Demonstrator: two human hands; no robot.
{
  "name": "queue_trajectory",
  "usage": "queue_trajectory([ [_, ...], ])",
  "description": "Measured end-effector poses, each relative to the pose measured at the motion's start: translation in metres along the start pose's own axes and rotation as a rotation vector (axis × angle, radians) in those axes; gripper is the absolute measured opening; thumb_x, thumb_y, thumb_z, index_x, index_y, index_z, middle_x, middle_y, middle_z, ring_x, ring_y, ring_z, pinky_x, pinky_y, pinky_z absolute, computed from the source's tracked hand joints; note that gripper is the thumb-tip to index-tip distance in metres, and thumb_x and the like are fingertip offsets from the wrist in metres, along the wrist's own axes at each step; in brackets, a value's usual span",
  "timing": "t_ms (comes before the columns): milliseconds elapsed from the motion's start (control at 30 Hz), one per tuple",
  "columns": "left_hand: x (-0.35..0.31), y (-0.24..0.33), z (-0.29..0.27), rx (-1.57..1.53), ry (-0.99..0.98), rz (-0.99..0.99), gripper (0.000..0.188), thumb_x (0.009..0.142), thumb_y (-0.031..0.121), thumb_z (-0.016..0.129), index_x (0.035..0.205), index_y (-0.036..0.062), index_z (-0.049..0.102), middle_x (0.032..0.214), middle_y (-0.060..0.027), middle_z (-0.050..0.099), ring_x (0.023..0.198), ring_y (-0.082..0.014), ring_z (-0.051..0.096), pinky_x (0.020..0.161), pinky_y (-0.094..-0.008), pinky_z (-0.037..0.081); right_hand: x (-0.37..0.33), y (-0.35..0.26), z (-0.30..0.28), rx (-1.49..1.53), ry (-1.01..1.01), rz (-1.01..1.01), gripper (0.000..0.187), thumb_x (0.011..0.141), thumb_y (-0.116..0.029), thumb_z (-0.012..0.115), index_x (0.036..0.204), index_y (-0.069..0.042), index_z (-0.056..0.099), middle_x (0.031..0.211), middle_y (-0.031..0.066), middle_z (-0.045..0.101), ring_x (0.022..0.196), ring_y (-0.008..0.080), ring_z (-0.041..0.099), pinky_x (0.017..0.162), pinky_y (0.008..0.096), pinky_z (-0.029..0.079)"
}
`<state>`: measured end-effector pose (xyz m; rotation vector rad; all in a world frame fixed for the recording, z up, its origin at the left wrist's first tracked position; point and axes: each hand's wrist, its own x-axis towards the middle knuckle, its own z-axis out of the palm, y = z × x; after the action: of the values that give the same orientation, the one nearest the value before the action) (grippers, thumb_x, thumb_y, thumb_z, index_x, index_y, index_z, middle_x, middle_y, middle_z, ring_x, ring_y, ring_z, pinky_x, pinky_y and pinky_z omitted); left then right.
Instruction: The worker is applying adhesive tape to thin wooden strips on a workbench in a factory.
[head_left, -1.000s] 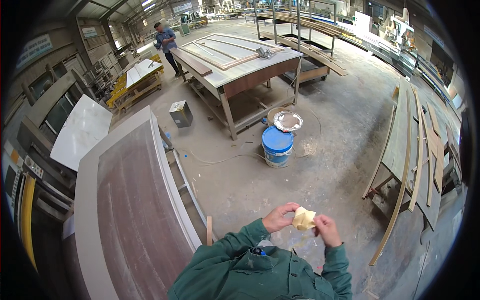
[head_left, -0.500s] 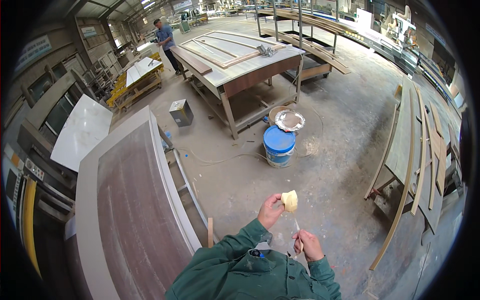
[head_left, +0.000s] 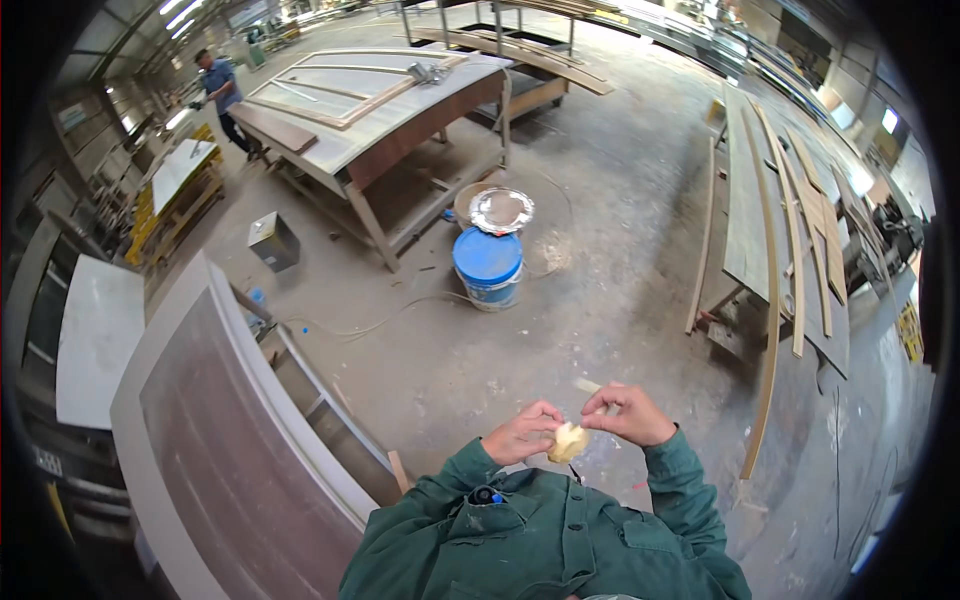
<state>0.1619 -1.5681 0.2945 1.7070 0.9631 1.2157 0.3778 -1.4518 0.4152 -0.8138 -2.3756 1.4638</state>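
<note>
In front of my chest my left hand [head_left: 522, 436] pinches a pale yellow, putty-like lump [head_left: 568, 445] between thumb and fingers. My right hand [head_left: 630, 412] is closed round a slim spatula-like tool, whose pale end [head_left: 586, 385] sticks out past the fingers to the upper left. The right fingertips are at the upper right side of the lump. Fingers hide the tool's other end, so I cannot tell whether it touches the lump.
Ahead stands a blue-lidded bucket [head_left: 490, 285] beside a foil-like round lid [head_left: 502, 210]. A large panel [head_left: 235, 420] lies at my left, long wooden strips [head_left: 790, 230] at right. Beyond are a worktable [head_left: 345, 165], a metal can [head_left: 273, 242] and another person [head_left: 220, 95].
Both hands have come lower and closer together. The right hand has risen beside the lump, and its tool now points up-left. My view has turned to the right.
</note>
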Motion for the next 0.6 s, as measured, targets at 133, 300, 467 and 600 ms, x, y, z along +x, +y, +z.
queue_trajectory([
  [133,0.024,-0.012,-0.015,-0.596,0.033,-0.208,0.028,0.09,0.002,0.06,0.118,0.0027,0.06,0.115,-0.0052,0.057,0.115,-0.0172,0.049,0.103,-0.0321,0.035,0.017,0.047,0.02,0.756,0.124,0.186,0.016,0.09,-0.014,0.066,0.101,-0.002,0.065,0.093,0.0009,0.066,0.085,0.0093,0.06,0.077,0.0246,0.049],
  [300,0.05,-0.037,-0.018,-0.872,0.117,-0.401,0.032,0.092,0.004,0.06,0.124,0.003,0.056,0.113,-0.0047,0.063,0.106,-0.0133,0.058,0.094,-0.028,0.045,0.023,0.077,0.044,1.133,0.285,0.288,0.015,0.094,-0.012,0.061,0.106,-0.004,0.063,0.098,0.0015,0.065,0.088,0.009,0.06,0.079,0.0238,0.049],
  [467,0.086,-0.052,-0.015,-1.101,0.174,-0.518,0.04,0.091,0.003,0.061,0.13,0.0063,0.049,0.118,-0.0058,0.061,0.11,-0.0165,0.058,0.096,-0.0305,0.045,0.041,0.109,0.028,1.144,0.353,0.276,0.015,0.092,-0.01,0.063,0.105,-0.005,0.064,0.1,0.0026,0.066,0.094,0.0118,0.061,0.085,0.0273,0.049],
  [600,0.134,-0.079,-0.018,-1.192,0.283,-0.497,0.036,0.093,0.003,0.057,0.128,0.0074,0.051,0.124,-0.0068,0.058,0.115,-0.0177,0.056,0.099,-0.0322,0.045,0.079,0.125,0.013,1.244,0.495,0.316,0.026,0.1,-0.024,0.053,0.118,-0.007,0.059,0.106,0.0001,0.064,0.095,0.0081,0.059,0.084,0.0246,0.047],
])
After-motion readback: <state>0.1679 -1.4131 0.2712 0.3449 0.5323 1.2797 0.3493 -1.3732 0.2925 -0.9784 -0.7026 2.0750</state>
